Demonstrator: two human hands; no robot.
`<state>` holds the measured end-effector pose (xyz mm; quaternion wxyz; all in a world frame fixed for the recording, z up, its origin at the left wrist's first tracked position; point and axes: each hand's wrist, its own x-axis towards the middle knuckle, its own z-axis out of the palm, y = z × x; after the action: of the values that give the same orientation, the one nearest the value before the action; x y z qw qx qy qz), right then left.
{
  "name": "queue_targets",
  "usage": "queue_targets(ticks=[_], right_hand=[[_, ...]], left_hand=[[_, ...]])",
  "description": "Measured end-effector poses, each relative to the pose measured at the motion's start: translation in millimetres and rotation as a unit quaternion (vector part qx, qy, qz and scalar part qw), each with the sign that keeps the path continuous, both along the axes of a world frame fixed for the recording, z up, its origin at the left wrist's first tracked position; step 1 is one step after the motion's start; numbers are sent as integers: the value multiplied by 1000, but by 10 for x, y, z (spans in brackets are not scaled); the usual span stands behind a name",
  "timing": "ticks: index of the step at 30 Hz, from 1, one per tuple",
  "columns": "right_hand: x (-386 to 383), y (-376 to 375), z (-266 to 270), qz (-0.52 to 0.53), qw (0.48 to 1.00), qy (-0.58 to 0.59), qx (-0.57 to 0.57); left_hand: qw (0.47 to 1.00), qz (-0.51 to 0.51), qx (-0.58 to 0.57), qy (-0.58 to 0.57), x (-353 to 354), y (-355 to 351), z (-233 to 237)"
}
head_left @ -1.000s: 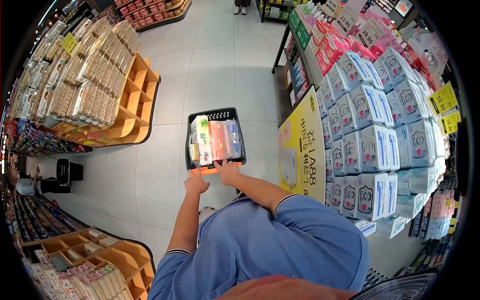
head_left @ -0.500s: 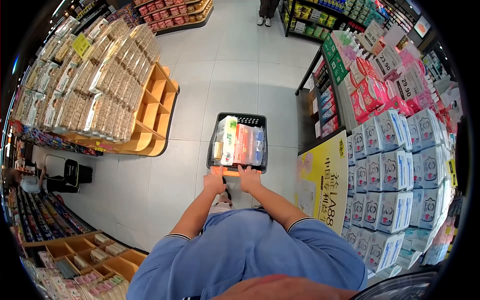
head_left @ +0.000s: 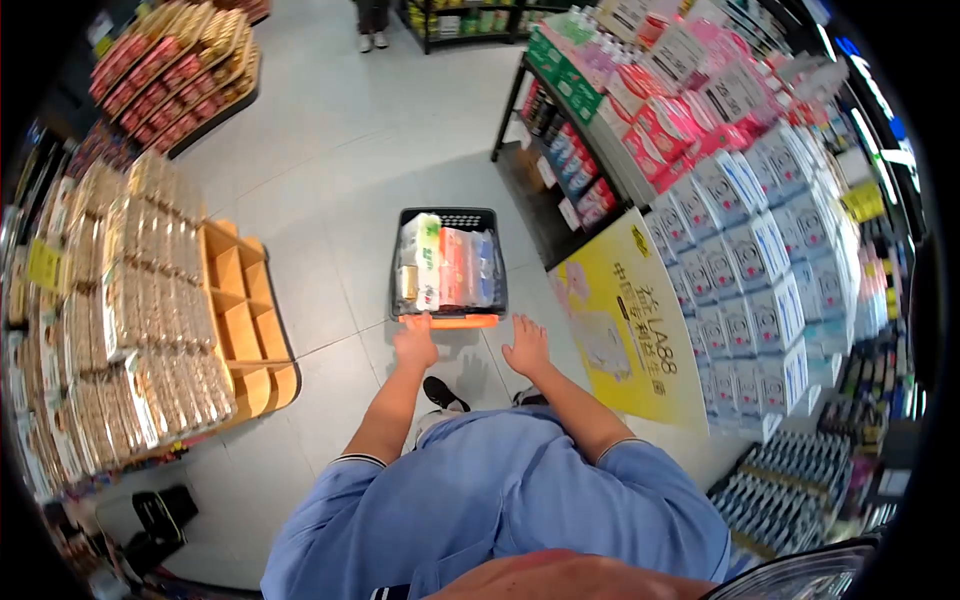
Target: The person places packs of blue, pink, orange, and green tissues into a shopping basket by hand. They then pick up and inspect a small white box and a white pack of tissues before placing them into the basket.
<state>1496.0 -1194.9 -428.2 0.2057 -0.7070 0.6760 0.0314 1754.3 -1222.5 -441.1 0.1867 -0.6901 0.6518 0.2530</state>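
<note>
My left hand [head_left: 416, 343] is closed around the left end of the orange handle [head_left: 470, 321] of a black shopping basket [head_left: 502, 262]. My right hand [head_left: 528, 345] is off the handle, just right of its end, with fingers apart and nothing in them. Inside the basket stand a white and green pack [head_left: 427, 262], an orange-red pack [head_left: 456, 268], a clear and bluish pack [head_left: 485, 268] and a small gold-coloured item [head_left: 408, 283]. The lower part of the basket is hidden by its contents.
Left, a wooden display [head_left: 240, 310] carries stacked clear bags [head_left: 150, 290]. Right, a yellow sign [head_left: 625, 325] leans out before stacked white-blue packs [head_left: 735, 270]; beyond it is a dark shelf [head_left: 560, 170] with pink packs. A person's legs [head_left: 372, 22] stand far ahead.
My right hand has let go of the handle and moved right, its fingers spreading. The left hand stays on it. The view has turned right, so the surroundings have shifted leftward.
</note>
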Motion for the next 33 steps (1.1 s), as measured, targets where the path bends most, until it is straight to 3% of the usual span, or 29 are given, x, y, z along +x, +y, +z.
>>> queue_targets(ticks=[5,7,11,15,18,21,23,25,26,28,32,33], right_hand=[[-907,342,-42,-256,966,-27,-18],[-1225,468,46,-383,921,-63,-10],[-1878,536,269,-478,865,-97,-118],[-2228,113,990,-445,836,-97,-306],[-2348,-491,1771,-404,824,-129,-376],[-2550,-1098,2370,-357,819,-127,-432],[-2857,-1514,2598,-289,821,-41,-491],[-3148,-1883,2814,-241,843,69,-475],[-3292,-2068,2837,-236,846,61,-474],[-3537,-2377,2829,-244,838,255,-416],[-3779,-2634,2863,-291,891,256,-237],[-3847,-2641,2818,-288,890,258,-240]], left_hand=[[995,-81,-52,-7,134,-399,-119],[996,-67,-49,-22,181,-524,-7],[996,-77,-49,-12,187,-767,28],[994,-104,-11,-27,214,-1023,139],[990,-121,24,-64,140,-1233,146],[996,-68,41,-48,119,-1278,206],[996,-58,41,-51,121,-1309,201],[996,-50,53,-59,65,-1334,188],[996,-41,54,-63,78,-1355,146],[998,-30,23,-58,108,-1341,12],[999,6,24,-28,69,-1457,109],[999,13,28,-20,91,-1459,110]])
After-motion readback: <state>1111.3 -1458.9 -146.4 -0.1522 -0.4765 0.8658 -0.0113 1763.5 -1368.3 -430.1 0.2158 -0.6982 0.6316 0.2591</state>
